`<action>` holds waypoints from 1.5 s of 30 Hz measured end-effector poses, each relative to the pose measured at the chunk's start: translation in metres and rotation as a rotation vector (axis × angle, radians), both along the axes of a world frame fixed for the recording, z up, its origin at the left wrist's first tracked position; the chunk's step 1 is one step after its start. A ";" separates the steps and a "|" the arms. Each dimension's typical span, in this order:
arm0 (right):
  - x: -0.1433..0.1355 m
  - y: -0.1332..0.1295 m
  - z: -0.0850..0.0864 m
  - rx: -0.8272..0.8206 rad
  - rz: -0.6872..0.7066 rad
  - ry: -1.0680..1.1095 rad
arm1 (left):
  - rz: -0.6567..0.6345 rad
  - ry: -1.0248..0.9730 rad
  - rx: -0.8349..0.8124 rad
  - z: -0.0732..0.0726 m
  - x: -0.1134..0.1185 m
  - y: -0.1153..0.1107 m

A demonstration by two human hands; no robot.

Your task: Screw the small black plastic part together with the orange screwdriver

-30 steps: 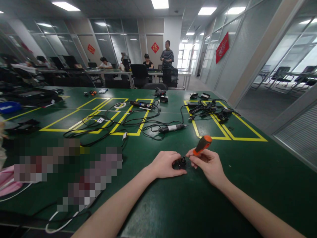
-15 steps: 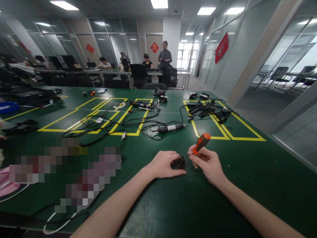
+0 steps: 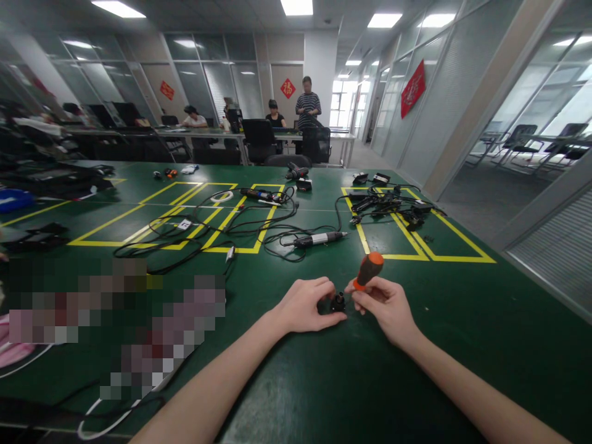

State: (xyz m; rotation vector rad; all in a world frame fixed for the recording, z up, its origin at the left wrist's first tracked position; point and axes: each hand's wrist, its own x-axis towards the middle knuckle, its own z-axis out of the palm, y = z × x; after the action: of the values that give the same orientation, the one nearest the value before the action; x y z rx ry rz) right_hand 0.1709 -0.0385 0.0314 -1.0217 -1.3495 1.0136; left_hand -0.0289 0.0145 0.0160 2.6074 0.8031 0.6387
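On the green table, my left hand (image 3: 311,306) curls around a small black part (image 3: 338,302) with a short upright tube, steadying it between thumb and fingers. My right hand (image 3: 383,303) pinches a screwdriver (image 3: 372,267) by the lower end of its orange and dark grey handle. The handle tilts up and to the right. Its tip is hidden by the fingers, close to the right side of the black part; whether they touch I cannot tell.
A grey and black electric screwdriver (image 3: 319,239) with looped cable lies beyond my hands. Tangled black cables and parts (image 3: 388,206) sit at the back right. Another corded tool (image 3: 259,194) rests among yellow tape outlines. Blurred-out items (image 3: 176,333) lie at left.
My right hand and the screwdriver have moved slightly left, closer to the black part. My left hand stays in nearly the same place.
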 end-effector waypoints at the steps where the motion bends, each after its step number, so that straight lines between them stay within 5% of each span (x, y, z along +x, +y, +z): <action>1: 0.000 0.000 -0.001 0.007 -0.014 -0.006 | 0.001 0.000 0.003 0.000 0.000 0.000; 18: -0.003 -0.005 -0.002 -0.025 -0.023 0.042 | -0.009 -0.010 0.011 0.001 0.000 0.000; 27: -0.003 -0.002 -0.004 0.008 0.091 0.167 | -0.013 -0.013 0.038 -0.003 -0.001 0.002; 33: -0.001 -0.001 -0.004 0.005 0.001 0.089 | -0.021 -0.083 -0.037 0.000 -0.002 -0.001; 45: -0.006 -0.002 -0.002 0.004 0.063 0.174 | 0.023 -0.097 -0.147 -0.004 -0.002 0.001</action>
State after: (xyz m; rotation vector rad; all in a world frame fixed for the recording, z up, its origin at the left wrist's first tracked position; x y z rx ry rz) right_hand 0.1653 -0.0407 0.0295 -0.8712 -1.2462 1.1207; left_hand -0.0313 0.0150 0.0120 2.4191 0.8193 0.6806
